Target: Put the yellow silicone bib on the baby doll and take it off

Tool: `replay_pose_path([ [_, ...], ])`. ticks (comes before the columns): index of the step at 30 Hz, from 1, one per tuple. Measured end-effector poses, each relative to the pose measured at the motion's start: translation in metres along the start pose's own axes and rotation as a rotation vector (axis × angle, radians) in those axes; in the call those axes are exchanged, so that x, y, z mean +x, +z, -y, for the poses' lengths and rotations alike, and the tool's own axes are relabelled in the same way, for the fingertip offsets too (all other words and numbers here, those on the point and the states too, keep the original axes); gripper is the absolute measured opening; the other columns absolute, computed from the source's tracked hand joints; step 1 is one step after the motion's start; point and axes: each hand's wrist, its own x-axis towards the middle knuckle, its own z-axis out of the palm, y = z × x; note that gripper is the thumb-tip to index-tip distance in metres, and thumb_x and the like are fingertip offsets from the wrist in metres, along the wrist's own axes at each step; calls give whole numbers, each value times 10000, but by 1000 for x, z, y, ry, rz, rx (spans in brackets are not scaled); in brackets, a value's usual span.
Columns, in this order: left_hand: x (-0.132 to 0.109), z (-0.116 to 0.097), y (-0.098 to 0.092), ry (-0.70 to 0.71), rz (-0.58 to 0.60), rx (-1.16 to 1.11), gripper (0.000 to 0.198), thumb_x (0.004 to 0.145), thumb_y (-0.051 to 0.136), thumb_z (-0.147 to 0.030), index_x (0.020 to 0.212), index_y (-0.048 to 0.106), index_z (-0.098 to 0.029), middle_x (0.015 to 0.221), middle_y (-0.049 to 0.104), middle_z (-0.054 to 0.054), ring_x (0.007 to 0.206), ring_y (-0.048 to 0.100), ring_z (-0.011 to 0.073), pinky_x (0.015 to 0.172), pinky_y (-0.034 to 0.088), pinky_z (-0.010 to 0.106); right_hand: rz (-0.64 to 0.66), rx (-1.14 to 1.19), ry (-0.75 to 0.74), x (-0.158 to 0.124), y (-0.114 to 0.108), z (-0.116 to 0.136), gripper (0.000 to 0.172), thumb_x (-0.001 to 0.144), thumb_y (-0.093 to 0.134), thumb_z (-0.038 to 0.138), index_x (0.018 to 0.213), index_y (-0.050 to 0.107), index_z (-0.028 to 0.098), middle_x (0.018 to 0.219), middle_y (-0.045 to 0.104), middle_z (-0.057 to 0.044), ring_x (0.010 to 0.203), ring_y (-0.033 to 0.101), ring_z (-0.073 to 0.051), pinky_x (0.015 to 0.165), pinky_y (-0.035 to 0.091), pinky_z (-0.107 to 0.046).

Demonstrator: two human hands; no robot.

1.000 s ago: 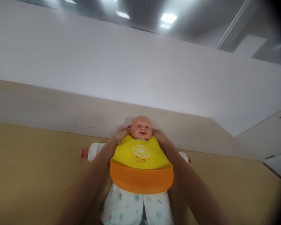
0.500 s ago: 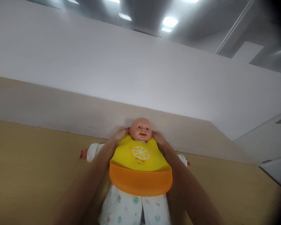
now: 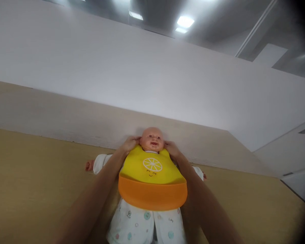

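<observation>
A baby doll (image 3: 152, 134) in white printed clothes lies on its back, arms spread out to the sides. Over its chest is a yellow bib (image 3: 134, 166) with a citrus-slice print and an orange catch pocket (image 3: 152, 196) along the bottom. At the left side of the doll's neck, my left hand (image 3: 130, 143) is closed on the upper end of the bib. My right hand (image 3: 171, 149) grips the opposite upper end, by the doll's other cheek. Fingertips of both hands are partly hidden behind the doll's head, and so are the ends of the neck strap.
The doll rests on a tan surface (image 3: 40, 176), its head close to a low pale wall or ledge (image 3: 66, 117). A broad white wall (image 3: 142, 74) rises behind, with ceiling lights (image 3: 185, 22) above it.
Both hands stay at the doll's neck with almost no movement. The doll and bib appear very slightly higher in the picture.
</observation>
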Motion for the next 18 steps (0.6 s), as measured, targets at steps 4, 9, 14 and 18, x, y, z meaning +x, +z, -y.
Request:
replay_pose_path([
  [4,0,2,-6,86,27,149,227,571,698,-201,784,771,-169,743,741,52,673,644,221,667,509,325,22,-6,-16,-5,2,3,321,677,686,347,903,721,122,827,692,-67,622,572,-159,542,478,-271],
  [9,9,11,-14,163,-24,292,233,603,662,-227,801,778,-186,877,756,50,728,644,226,682,507,323,24,38,-1,-2,0,-4,362,696,674,386,918,718,103,829,701,-84,651,597,-182,551,470,-273],
  [14,8,3,-15,177,-51,267,242,615,707,-288,818,766,-171,958,750,78,843,659,250,773,510,348,7,18,-30,4,-3,-10,322,706,666,372,887,717,111,836,712,-82,702,615,-192,596,479,-272],
  [18,-13,-22,-12,92,-101,131,386,589,780,-387,904,741,-165,1065,723,127,952,665,274,785,518,365,-42,33,-92,-3,-1,-5,289,699,644,336,882,703,120,851,713,-73,703,612,-182,613,484,-266],
])
